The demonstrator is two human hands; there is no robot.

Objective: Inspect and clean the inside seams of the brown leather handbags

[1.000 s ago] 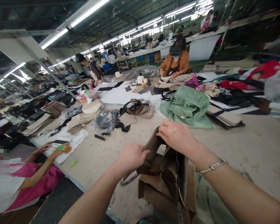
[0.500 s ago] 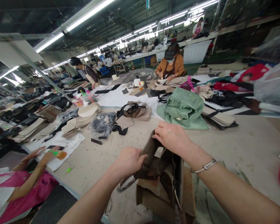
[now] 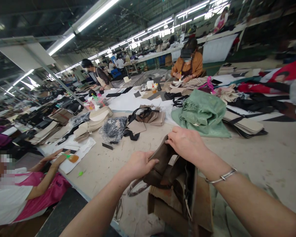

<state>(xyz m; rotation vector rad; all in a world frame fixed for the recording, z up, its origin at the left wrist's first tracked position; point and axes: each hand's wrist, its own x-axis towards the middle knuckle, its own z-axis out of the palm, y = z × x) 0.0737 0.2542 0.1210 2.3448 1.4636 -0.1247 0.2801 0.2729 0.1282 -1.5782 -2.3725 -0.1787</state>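
Both bare forearms are stretched forward from the lower edge of the view. The bare left hand is closed in a grip, with the thumb laid on top. The bare right hand is held a little further out, palm down, with its fingers curled downward.

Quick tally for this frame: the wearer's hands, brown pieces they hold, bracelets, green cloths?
hands: 2, left hand and right hand
brown piece held: 1
bracelet: 1
green cloth: 1
Total: 5
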